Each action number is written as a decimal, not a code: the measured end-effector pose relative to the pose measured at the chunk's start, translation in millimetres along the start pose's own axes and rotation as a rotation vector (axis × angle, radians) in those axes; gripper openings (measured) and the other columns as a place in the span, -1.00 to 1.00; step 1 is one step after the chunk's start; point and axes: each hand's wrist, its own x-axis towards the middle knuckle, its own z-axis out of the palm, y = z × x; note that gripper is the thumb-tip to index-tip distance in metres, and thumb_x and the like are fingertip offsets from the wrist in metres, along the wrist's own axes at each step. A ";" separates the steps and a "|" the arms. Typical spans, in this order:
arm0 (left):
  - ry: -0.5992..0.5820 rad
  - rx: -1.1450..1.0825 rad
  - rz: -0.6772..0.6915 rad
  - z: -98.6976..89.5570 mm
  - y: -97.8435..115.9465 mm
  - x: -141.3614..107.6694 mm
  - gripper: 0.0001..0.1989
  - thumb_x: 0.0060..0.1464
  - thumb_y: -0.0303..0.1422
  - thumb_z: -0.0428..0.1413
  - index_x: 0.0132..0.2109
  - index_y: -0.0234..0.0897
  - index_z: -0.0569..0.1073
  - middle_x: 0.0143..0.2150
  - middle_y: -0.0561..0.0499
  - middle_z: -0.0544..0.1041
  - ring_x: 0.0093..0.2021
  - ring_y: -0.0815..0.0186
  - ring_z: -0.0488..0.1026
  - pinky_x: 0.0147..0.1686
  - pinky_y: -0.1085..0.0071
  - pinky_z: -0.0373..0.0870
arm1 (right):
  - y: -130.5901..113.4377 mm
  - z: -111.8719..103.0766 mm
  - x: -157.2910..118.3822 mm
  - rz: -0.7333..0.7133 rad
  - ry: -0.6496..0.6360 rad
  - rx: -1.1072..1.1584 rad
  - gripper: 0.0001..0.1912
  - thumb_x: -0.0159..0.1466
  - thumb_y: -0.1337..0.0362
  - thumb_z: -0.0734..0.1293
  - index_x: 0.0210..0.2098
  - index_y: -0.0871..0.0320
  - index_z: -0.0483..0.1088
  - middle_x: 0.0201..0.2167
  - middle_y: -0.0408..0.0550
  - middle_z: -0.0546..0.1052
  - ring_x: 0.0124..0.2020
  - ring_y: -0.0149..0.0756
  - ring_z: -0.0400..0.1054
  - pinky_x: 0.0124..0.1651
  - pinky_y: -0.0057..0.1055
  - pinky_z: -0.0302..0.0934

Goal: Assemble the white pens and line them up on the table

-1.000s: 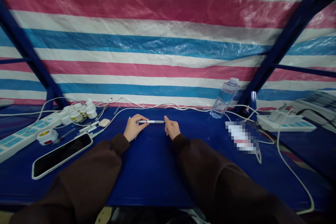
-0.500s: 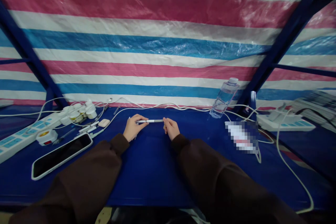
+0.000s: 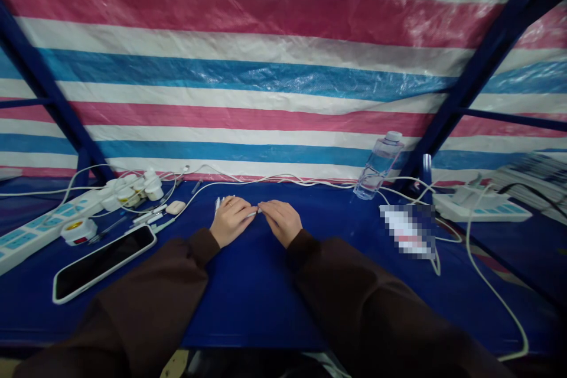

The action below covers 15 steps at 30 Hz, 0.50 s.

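Currently, left hand [image 3: 233, 221]: curling palm-down over the blue table [image 3: 261, 301], its thumb and fingers pinching a slim pale pen [image 3: 253, 213].
Right hand [image 3: 282, 221]: facing the left, fingers bunching together and reaching the pen's near end; whether they are gripping it or only touching, cannot tell.
Pen: lying between the two hands, showing just a short piece; the rest is hiding behind the left fingers.
White slim ends [image 3: 217, 205]: poking out just beyond the left hand.
Left side: a phone [image 3: 105, 263] is lying screen up, dark; a small pale case [image 3: 176, 207] is resting near its far end; a power strip [image 3: 20, 241] is running along the edge.
Right side: a clear bottle [image 3: 378, 168] is standing near the striped sheet [image 3: 266, 112]; a pixelated packet [image 3: 408, 232] is lying nearer.
Sleeves [image 3: 155, 289]: both showing dark brown.
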 end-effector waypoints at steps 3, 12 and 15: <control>0.090 -0.006 0.082 -0.4 5.3 -1.1 -0.82 0.08 -0.48 0.07 -0.13 -0.21 0.40 -0.32 0.02 0.52 -0.27 0.33 0.46 -0.22 0.36 0.32 | -2.3 -1.5 -0.1 0.006 0.031 0.043 -0.64 0.27 0.42 0.16 0.03 0.09 0.35 -0.21 -0.03 0.54 -0.12 -0.29 0.39 -0.04 -0.33 0.26; 0.143 -0.136 -0.361 6.7 2.8 1.2 -0.49 0.04 -0.37 0.12 0.13 -0.24 0.16 -0.21 -0.03 0.44 -0.26 0.32 0.41 -0.17 0.32 0.38 | -10.2 3.7 5.5 0.668 0.278 0.811 -0.09 0.17 0.29 0.29 0.30 -0.04 -0.40 -0.20 -0.04 0.42 -0.32 -0.29 0.47 -0.31 -0.36 0.41; 0.108 -0.170 -0.466 7.9 -2.1 1.3 -0.56 0.06 -0.37 0.09 0.09 -0.23 0.20 -0.23 -0.01 0.41 -0.29 0.35 0.38 -0.19 0.34 0.36 | -9.9 0.7 12.0 0.808 0.317 0.989 0.00 0.09 0.28 0.36 0.28 -0.05 -0.40 -0.31 -0.15 0.41 -0.38 -0.29 0.48 -0.35 -0.37 0.41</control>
